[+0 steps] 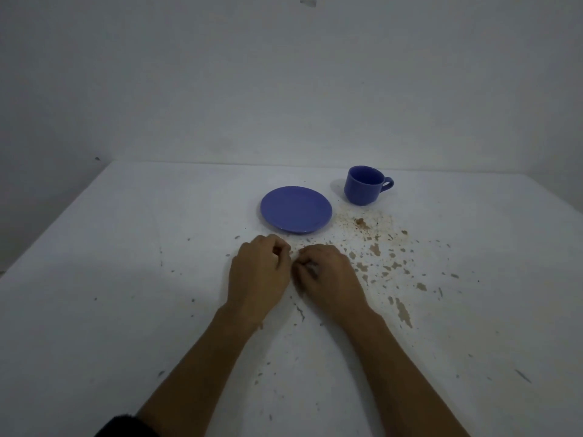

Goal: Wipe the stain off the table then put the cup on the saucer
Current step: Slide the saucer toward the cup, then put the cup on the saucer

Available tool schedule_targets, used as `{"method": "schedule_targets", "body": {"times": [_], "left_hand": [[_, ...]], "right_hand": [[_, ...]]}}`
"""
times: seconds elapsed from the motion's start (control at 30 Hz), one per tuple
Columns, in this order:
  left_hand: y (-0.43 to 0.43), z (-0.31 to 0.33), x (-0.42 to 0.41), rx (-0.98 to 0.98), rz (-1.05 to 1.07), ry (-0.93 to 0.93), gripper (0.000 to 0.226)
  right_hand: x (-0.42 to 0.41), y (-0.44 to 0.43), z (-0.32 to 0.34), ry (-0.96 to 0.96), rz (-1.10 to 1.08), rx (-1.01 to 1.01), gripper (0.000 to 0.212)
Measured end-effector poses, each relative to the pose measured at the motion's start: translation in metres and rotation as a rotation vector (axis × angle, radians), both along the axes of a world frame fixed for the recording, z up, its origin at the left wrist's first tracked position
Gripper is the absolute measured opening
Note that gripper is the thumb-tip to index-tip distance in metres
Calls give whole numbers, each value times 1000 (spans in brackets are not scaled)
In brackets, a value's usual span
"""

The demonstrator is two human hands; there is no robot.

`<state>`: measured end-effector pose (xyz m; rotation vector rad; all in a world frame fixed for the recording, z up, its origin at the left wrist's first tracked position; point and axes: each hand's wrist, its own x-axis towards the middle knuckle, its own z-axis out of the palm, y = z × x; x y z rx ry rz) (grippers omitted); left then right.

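Since no cloth shows anywhere on the bench [94, 279], the wiping looks not yet begun, and these lines give the risks:

Hands: left hand [258, 274] and right hand [328, 279] rest side by side near the middle of the bench, fingers curled under; whether either pinches something small I cannot tell.
Stain: brown stain [375, 247] spatters from the middle toward the right edge, just in front of the cup.
Cup: blue cup [362, 186] stands upright toward the far edge, handle pointing right.
Saucer: blue saucer [296, 209] lies just left of the cup, apart from it.
Risk: a broad sweep could knock the cup or smear the stain under the saucer's rim.
Risk: bare forearms lie across specks and may spread them.
Writing: none readable.
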<state>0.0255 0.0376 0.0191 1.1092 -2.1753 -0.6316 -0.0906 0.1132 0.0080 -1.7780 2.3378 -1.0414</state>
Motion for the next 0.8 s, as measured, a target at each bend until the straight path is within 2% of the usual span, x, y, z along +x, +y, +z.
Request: {"method": "schedule_targets", "body": {"times": [0.23, 0.47, 0.63, 0.8], "left_hand": [[29, -21, -1, -162, -36, -178, 18], [29, -24, -3, -186, -31, -175, 16], [27, -23, -7, -213, -14, -209, 16], [26, -24, -9, -224, 0, -227, 15]], "right_hand": [[-35, -2, 3, -141, -318, -80, 20], [-92, -43, 9, -288, -536, -198, 19], [-130, -74, 15, -275, -597, -285, 64], [-150, -89, 16, -296, -715, -345, 88]]}}
